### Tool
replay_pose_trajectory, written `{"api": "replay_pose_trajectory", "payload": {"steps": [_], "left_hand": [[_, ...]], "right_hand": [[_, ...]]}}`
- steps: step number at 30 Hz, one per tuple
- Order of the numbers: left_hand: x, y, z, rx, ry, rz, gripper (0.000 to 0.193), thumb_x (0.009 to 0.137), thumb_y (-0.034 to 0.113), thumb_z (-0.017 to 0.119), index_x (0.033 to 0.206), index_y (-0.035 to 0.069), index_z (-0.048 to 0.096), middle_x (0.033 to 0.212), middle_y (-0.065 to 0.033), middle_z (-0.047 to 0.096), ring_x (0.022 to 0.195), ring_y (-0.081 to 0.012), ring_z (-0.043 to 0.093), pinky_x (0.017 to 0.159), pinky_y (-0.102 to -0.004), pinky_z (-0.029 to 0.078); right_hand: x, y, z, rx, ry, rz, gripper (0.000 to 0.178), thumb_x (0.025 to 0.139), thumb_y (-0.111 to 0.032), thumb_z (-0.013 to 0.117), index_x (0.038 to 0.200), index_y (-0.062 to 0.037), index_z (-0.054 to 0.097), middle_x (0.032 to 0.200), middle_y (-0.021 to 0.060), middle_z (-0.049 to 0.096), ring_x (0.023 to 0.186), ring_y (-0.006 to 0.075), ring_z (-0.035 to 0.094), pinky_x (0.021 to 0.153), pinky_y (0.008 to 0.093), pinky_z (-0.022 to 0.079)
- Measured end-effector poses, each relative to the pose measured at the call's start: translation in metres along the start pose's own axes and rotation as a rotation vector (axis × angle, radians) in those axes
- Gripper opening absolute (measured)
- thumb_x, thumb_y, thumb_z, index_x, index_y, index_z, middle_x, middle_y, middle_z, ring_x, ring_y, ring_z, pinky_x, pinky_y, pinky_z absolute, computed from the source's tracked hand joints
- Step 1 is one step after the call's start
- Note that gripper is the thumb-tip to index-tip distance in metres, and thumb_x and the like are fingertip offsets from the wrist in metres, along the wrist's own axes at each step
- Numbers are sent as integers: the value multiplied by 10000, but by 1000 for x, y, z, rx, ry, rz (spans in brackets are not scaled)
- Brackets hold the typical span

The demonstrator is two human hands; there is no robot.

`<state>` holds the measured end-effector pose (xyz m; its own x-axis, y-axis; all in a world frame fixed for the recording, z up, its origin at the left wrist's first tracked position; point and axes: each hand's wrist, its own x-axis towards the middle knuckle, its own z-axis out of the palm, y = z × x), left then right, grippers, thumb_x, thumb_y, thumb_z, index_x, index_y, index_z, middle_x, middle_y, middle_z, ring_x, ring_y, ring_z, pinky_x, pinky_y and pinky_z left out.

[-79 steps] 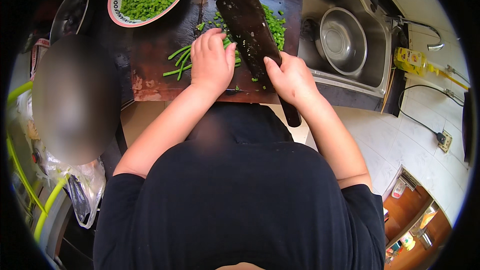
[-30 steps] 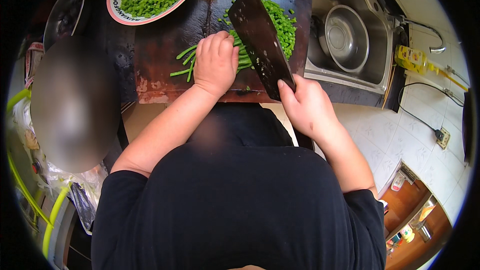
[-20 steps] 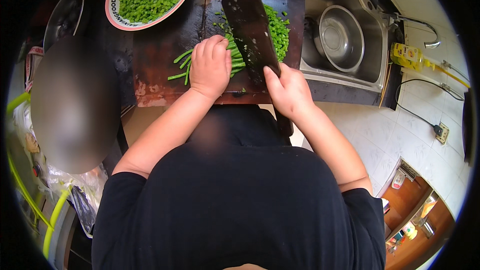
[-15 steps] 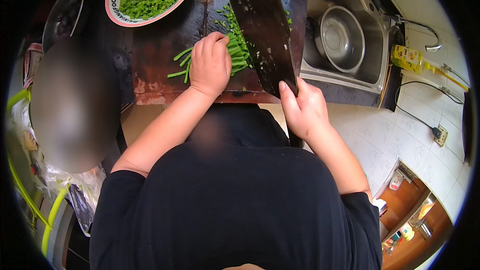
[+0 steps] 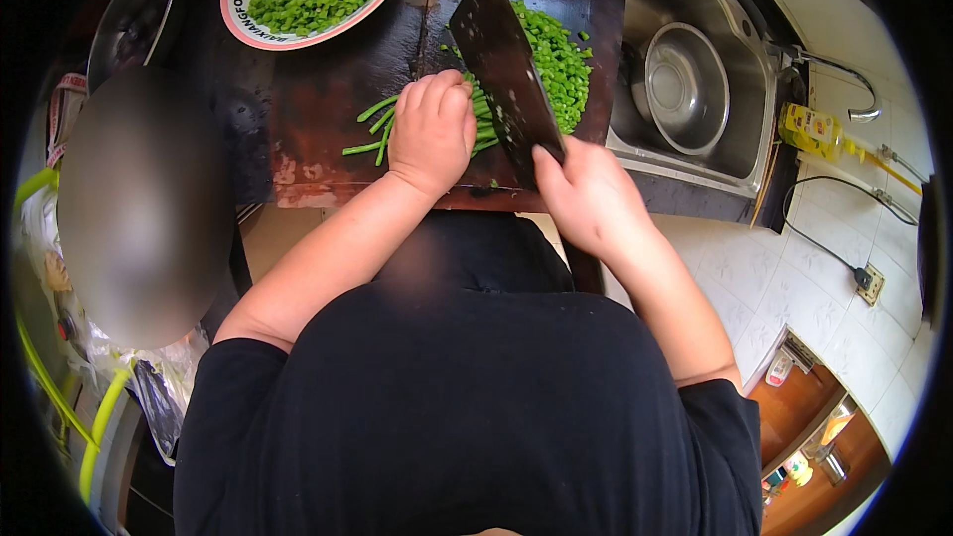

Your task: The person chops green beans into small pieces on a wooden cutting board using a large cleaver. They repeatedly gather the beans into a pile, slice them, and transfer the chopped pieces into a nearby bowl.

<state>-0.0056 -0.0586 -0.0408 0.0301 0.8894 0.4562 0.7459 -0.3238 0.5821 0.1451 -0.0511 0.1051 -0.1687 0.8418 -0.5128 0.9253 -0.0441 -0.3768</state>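
Observation:
My left hand (image 5: 432, 127) is closed over a bundle of long green beans (image 5: 359, 151), pressing them against the dark wooden cutting board (image 5: 318, 164). Their uncut ends stick out to its left. In my right hand (image 5: 594, 197) is the handle of a broad dark cleaver (image 5: 501, 55). The blade slants up and away, close to the right of my left fingers, with bits of bean stuck to its face. To the right of the blade lies a heap of chopped green beans (image 5: 566, 69). Whether the edge touches the beans is hidden.
A pink-rimmed white plate (image 5: 328, 34) of chopped beans stands at the far left of the board. On the right, a metal sink (image 5: 740, 137) holds a steel bowl (image 5: 685, 89), with a faucet (image 5: 869, 111) and yellow bottle (image 5: 809, 131) beside it. A dark pan (image 5: 129, 25) sits far left.
The cleaver has swung left and tilted toward my left hand, uncovering the chopped heap on its right. My left hand stays on the beans. The whole view has shifted slightly.

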Motion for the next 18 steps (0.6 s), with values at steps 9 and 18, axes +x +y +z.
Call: {"api": "replay_pose_trajectory", "payload": {"steps": [9,18], "left_hand": [[-2,0,-1,-21,34,-28,233,776,22,605,989,36,512,1018,-129,564,925,-328,548,839,-408,431],[-5,-2,1,-55,61,-48,216,762,4,623,938,37,501,1003,-138,558,920,-334,549,816,-410,442]], "right_hand": [[6,34,29,189,157,-21,304,892,-310,515,888,-21,608,802,226,630,797,413,604,708,463,474],[-38,25,13,55,139,-105,223,886,-267,531,921,-62,612,718,194,624,698,394,610,636,467,488]]}}
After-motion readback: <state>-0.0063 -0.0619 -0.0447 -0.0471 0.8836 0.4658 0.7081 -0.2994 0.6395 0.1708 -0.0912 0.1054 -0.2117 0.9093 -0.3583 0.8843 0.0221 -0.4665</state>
